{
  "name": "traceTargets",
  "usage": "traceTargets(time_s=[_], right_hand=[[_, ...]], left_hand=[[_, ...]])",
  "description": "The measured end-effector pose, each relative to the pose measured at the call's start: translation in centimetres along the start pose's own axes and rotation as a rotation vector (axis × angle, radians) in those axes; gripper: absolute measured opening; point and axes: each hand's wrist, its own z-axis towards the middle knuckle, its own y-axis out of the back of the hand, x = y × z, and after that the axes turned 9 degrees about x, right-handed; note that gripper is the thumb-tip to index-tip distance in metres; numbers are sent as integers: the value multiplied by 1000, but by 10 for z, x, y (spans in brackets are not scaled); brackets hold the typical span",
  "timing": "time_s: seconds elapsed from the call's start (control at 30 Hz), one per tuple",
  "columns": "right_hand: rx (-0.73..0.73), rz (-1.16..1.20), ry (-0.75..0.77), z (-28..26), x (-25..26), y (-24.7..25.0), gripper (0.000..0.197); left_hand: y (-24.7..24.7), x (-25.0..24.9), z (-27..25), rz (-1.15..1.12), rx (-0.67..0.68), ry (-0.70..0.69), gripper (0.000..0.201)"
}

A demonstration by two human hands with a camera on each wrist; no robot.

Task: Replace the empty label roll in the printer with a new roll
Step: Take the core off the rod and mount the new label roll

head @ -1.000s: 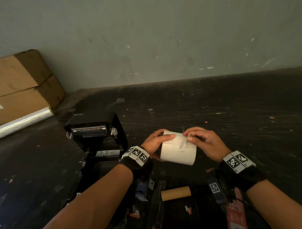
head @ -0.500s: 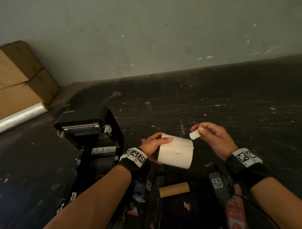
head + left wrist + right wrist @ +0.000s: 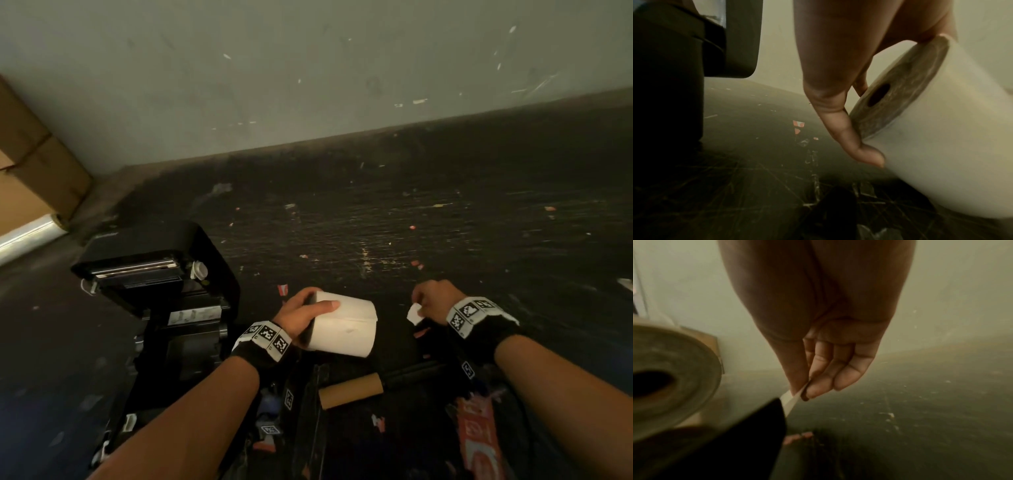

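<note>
Insp. note, my read from the remote feed: L hand (image 3: 301, 313) holds the new roll (image 3: 342, 329) off the floor (image 3: 376, 219), thumb laid over the top of the paper, remaining fingers at the core end; wrist view shows a fingertip (image 3: 869, 155) curled against the rim of that end. Roll's long axis runs roughly left-right, core hole (image 3: 878, 95) facing the printer (image 3: 161, 284). Printer sits just to the L of the roll, lid up, bay open; so L hand is the nearer one by far. R hand (image 3: 433, 303) is well apart to the right, thumb and fingers (image 3: 824, 381) pinched on a small white tab (image 3: 414, 313), prob. the seal strip off the roll; can't confirm. Old core (image 3: 351, 390) lies on the floor near me, between the forearms, out of the printer. My judgement: next move is a short carry leftward w/ L hand, axis kept across the bay. R hand must shed the tab first. Loose leading edge could unwind in transit.
</note>
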Motion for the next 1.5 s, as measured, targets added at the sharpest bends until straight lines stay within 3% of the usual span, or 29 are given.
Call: traceTargets(time_s=[0.3,0.47,0.67,0.83,1.2,1.3,1.5], right_hand=[[96,-150,-93,7,2,2,36],[52,-141,-189,-5,-4,7,67],[39,148,-165,-39,-24,11,43],[212,271,-167,-69,-40,-22,55],[154,655,-123,-75,-46,-52,25],[81,723,-98,-80,-48,-48,15],[-154,587,-37,-82,-58,-33,26]], left_hand=[[-4,-7,-4,45,35,8,52],[-8,-7,-7,44,21,-2,52],[-11,-7,-11,42,19,-12,60],[-15,-5,-13,16,15,-27,64],[-14,-1,-12,53,-6,-7,94],[-14,-2,-13,66,6,-15,86],[-14,0,-11,6,19,-34,57]])
